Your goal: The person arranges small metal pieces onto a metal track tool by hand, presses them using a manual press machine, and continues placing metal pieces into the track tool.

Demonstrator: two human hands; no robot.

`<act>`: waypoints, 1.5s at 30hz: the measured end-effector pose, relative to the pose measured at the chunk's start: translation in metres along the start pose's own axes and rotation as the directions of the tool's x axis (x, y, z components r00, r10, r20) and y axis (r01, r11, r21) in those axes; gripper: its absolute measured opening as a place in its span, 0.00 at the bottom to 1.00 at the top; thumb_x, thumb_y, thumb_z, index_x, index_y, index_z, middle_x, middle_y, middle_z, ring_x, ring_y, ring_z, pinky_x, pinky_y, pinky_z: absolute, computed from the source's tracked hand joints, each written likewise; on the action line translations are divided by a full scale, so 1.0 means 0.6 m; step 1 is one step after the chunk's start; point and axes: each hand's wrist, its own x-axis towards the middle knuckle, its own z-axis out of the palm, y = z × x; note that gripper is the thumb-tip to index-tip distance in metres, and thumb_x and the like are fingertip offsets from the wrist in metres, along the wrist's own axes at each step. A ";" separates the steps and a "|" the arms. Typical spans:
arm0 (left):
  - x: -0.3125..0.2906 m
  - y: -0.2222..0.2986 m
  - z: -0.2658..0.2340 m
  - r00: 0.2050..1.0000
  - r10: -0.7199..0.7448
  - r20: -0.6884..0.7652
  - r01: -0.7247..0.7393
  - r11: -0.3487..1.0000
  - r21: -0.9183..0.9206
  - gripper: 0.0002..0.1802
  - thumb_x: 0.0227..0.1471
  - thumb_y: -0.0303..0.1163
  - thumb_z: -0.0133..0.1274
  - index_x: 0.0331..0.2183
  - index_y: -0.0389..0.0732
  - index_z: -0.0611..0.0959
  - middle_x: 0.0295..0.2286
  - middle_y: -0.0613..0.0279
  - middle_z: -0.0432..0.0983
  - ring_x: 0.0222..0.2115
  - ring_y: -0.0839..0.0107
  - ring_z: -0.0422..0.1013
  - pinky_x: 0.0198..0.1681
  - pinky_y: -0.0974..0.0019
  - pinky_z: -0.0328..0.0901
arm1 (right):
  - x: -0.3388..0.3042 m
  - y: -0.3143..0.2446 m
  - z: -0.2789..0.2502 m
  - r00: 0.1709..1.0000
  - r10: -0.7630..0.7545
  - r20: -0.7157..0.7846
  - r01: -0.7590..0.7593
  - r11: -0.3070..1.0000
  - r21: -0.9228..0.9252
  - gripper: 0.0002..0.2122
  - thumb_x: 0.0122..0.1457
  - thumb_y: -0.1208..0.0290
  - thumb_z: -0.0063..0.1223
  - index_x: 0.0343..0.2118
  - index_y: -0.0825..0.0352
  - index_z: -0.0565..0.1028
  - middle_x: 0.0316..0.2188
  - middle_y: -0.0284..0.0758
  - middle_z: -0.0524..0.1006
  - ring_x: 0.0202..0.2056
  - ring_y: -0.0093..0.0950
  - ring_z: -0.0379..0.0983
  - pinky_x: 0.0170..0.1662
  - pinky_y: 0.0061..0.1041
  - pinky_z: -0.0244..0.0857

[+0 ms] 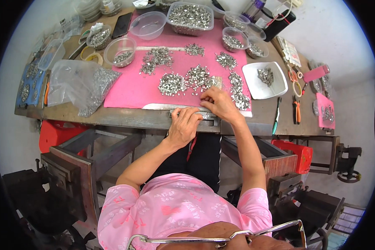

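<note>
At the front edge of the bench, my left hand (183, 124) rests with curled fingers over a narrow metal fixture (208, 118). Whatever those fingers grip is hidden beneath them. Just right of it and slightly farther in, my right hand (221, 103) has its thumb and fingertips pressed together; anything between them is too small to name. Beyond both hands lies a pink mat (129, 93) with several loose piles of small shiny silver metal pieces. The nearest are a pile in the middle (199, 77), one to its left (172, 84) and a long one on the right (238, 91).
A white square tub (247, 85), a toothbrush (276, 116) and orange-handled pliers (296, 110) lie to the right. A clear plastic bag (73, 83) of metal pieces sits left. Clear plastic tubs (148, 26) line the back, near a black phone (122, 25). Red stools (58, 135) stand below.
</note>
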 end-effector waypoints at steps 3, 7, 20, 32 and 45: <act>-0.002 0.001 0.001 1.000 0.003 -0.003 -0.003 1.000 0.001 0.10 0.48 0.25 0.61 0.35 0.43 0.79 0.40 0.62 0.76 0.41 0.64 0.72 0.51 0.55 0.53 | 0.008 0.005 0.011 0.993 -0.113 -0.041 0.106 0.983 -0.149 0.04 0.56 0.76 0.59 0.31 0.71 0.78 0.28 0.40 0.75 0.29 0.39 0.75 0.34 0.33 0.69; -0.005 0.004 -0.001 1.000 -0.007 0.006 0.007 1.000 0.022 0.11 0.48 0.25 0.61 0.36 0.43 0.79 0.40 0.62 0.76 0.42 0.63 0.72 0.51 0.55 0.53 | 0.035 0.014 0.043 0.945 -0.261 -0.197 0.204 0.942 -0.267 0.03 0.55 0.77 0.58 0.30 0.70 0.77 0.28 0.41 0.74 0.30 0.41 0.74 0.36 0.38 0.67; 0.024 0.017 -0.034 0.985 -0.058 0.160 0.065 0.997 -0.044 0.13 0.51 0.28 0.59 0.40 0.45 0.78 0.40 0.62 0.74 0.45 0.65 0.70 0.56 0.46 0.51 | 0.086 0.154 -0.040 0.846 -0.064 -0.530 -0.322 0.731 -0.602 0.04 0.55 0.71 0.59 0.29 0.66 0.80 0.29 0.39 0.77 0.37 0.40 0.72 0.42 0.41 0.63; 0.289 -0.238 0.062 0.997 -0.014 0.071 -0.009 0.951 0.309 0.06 0.52 0.32 0.59 0.34 0.44 0.82 0.35 0.57 0.75 0.41 0.57 0.71 0.51 0.44 0.57 | 0.062 0.119 -0.039 0.873 -0.131 -0.470 -0.107 0.888 -0.447 0.03 0.54 0.79 0.56 0.32 0.69 0.76 0.28 0.40 0.77 0.31 0.41 0.73 0.37 0.40 0.65; 0.295 -0.271 0.073 0.997 -0.042 0.063 0.035 0.992 0.117 0.06 0.54 0.29 0.57 0.32 0.36 0.80 0.31 0.51 0.77 0.35 0.51 0.74 0.41 0.50 0.68 | -0.104 -0.045 0.025 0.959 0.068 -0.275 -0.022 0.986 0.167 0.04 0.58 0.85 0.55 0.35 0.72 0.73 0.35 0.40 0.75 0.35 0.34 0.74 0.40 0.30 0.69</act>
